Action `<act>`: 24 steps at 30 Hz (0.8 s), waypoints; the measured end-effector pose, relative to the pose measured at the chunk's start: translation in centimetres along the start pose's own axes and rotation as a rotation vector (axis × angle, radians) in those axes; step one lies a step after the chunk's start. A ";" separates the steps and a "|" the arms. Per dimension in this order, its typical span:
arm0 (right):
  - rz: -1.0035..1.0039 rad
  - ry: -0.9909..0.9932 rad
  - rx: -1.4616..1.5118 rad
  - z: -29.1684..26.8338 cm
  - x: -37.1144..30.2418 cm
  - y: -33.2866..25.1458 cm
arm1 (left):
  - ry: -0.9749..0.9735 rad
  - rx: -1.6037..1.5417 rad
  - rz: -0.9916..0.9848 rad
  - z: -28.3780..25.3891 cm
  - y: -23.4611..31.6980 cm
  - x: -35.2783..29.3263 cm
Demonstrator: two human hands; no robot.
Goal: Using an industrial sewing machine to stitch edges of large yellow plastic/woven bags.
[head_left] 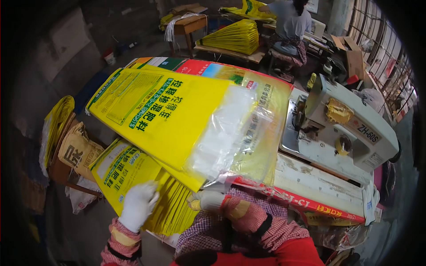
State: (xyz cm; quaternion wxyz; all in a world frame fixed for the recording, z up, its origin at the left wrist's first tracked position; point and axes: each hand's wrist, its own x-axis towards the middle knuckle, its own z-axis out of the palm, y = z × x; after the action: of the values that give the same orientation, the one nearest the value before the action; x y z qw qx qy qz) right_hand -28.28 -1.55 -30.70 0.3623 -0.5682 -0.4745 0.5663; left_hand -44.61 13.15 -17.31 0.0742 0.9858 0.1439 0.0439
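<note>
Both my hands wear white gloves, with checked sleeve covers on the forearms. My left hand [140, 203] is over a fanned stack of yellow printed woven bags [171, 208] at my lower left, its fingers loosely bent and apart. My right hand [207, 200] is closed beside the near corner of a large yellow printed bag [173, 106]; what its fingers hold, if anything, is hidden. That bag lies flat on the table, with a clear plastic liner [222, 133] sticking out of its right end.
A grey sewing machine [350, 119] stands on the right of the table, behind a white board [315, 179]. Red and gold printed sheeting [262, 164] covers the tabletop. Folded yellow bags [60, 128] rest at far left. Another person [293, 22] sits at the back near fanned yellow bags [235, 37].
</note>
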 end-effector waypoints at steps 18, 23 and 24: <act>-0.122 0.492 0.923 -7.1 -8.1 -7.0 | 0.204 -0.385 0.249 3.0 3.2 13.0; -0.030 0.588 1.167 -10.0 -3.0 -7.6 | 0.144 -0.078 0.417 0.5 3.3 11.7; 0.017 0.725 1.085 -10.1 -1.9 -7.9 | 0.073 0.054 0.450 0.3 3.0 11.3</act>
State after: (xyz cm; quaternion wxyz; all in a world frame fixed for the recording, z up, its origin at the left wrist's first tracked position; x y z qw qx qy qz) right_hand -19.13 0.16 -21.63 0.7304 -0.4633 0.0354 0.5006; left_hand -32.96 13.52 -16.39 0.0309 0.9925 -0.0759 0.0909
